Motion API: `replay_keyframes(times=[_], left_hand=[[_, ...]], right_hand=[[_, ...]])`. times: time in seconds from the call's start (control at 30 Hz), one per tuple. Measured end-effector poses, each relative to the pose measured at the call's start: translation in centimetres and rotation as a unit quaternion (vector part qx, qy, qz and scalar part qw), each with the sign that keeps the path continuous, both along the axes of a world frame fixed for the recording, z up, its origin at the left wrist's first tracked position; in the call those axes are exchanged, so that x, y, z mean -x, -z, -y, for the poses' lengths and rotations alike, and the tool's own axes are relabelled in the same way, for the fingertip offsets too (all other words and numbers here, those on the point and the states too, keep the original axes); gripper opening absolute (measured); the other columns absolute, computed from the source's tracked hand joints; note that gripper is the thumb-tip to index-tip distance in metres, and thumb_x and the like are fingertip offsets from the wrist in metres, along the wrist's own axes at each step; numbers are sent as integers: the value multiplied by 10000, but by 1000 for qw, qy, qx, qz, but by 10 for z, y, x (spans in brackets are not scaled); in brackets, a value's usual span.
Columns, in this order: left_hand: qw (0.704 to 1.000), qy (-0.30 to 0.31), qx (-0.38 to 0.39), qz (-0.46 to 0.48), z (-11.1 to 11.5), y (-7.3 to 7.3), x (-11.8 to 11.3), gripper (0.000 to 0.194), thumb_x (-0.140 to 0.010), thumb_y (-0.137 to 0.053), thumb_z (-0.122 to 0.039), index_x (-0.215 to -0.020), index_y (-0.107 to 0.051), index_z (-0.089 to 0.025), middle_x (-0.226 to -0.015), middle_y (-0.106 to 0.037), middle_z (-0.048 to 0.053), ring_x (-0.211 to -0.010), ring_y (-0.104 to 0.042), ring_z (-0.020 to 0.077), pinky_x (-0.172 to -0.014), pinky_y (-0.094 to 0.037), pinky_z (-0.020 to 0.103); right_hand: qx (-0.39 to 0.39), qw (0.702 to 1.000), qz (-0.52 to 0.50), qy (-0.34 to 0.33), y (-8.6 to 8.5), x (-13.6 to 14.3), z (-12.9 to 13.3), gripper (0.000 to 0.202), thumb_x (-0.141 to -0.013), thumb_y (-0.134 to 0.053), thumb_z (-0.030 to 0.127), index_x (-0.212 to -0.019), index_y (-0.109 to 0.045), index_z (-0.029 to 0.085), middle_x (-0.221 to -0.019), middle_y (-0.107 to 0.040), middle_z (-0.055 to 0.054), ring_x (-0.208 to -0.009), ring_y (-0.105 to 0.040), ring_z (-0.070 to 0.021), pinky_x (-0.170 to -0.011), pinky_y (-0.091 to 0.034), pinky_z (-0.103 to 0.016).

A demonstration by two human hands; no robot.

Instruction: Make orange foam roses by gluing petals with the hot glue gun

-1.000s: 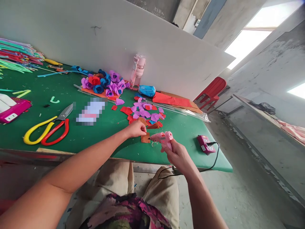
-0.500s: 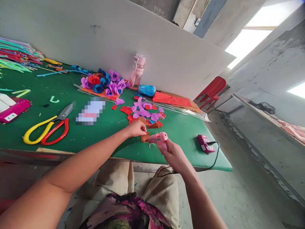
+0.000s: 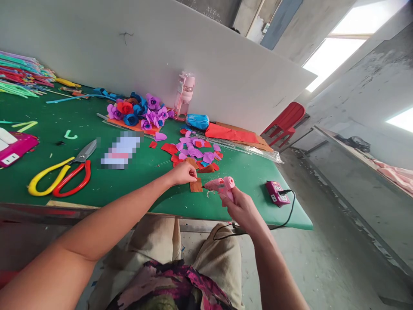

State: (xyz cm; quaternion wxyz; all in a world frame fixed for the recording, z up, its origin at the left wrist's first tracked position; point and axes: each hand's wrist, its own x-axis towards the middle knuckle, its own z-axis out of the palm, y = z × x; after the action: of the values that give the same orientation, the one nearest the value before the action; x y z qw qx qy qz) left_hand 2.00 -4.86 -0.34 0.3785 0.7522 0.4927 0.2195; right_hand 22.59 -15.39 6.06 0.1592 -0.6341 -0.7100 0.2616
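Observation:
My left hand (image 3: 184, 173) is closed, its fingertips pinching the upper edge of a small brown paper piece (image 3: 195, 186) on the green table. My right hand (image 3: 237, 202) is wrapped round the handle of a pink glue gun (image 3: 219, 185). The gun's nozzle points left, close to the right edge of the brown piece. Thin pale strands hang under the gun. Behind my left hand lies a scatter of purple, red, blue and brown paper petals (image 3: 195, 152).
Scissors (image 3: 72, 170) and paper flowers (image 3: 138, 113) lie on the left. Along the back are a pink bottle (image 3: 185, 95), blue pouch (image 3: 198, 121) and red paper (image 3: 230, 133). A power socket (image 3: 276, 193) with a black cable sits near the right edge.
My right hand has moved the glue gun a little to the right, away from the brown paper piece. My left hand stays at the piece, which shows more fully.

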Motion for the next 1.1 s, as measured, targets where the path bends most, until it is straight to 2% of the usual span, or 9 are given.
replay_keyframes(times=[0.13,0.4,0.6,0.77,1.1], left_hand=[[1000,-1,-6,2,0,0,0,84,-609,-609,-178,-608,-685,-143,-630,-683,16,-650,-606,147,-554,-392,214],[1000,0,-4,2,-1,3,0,95,-601,-594,-173,-613,-684,-144,-632,-682,17,-649,-602,148,-552,-389,215],[1000,4,-5,-3,-1,3,0,93,-608,-604,-182,-620,-685,-139,-640,-684,20,-652,-605,147,-562,-394,216],[1000,2,1,0,-2,4,0,90,-614,-611,-184,-627,-687,-136,-649,-689,26,-659,-609,151,-557,-394,215],[1000,-2,7,9,-1,2,0,98,-612,-608,-186,-629,-688,-130,-633,-676,18,-648,-601,147,-560,-388,218]], right_hand=[[9,1000,-24,-11,-2,5,0,291,-864,-415,406,-890,-604,186,-606,-594,-6,-513,-494,-141,-512,-336,-238],[-4,998,49,-26,10,12,-5,255,-870,-403,390,-918,-563,197,-711,-623,-24,-586,-509,-156,-526,-292,-238],[-4,997,78,-18,7,9,-5,252,-868,-403,401,-889,-549,197,-691,-581,-14,-579,-469,-148,-524,-269,-236],[4,998,68,-8,7,6,-6,262,-870,-399,398,-960,-549,203,-681,-582,-8,-575,-476,-149,-530,-292,-233],[1,1000,-24,1,-3,-1,3,306,-860,-420,427,-867,-598,178,-620,-570,-5,-513,-464,-133,-507,-319,-232]])
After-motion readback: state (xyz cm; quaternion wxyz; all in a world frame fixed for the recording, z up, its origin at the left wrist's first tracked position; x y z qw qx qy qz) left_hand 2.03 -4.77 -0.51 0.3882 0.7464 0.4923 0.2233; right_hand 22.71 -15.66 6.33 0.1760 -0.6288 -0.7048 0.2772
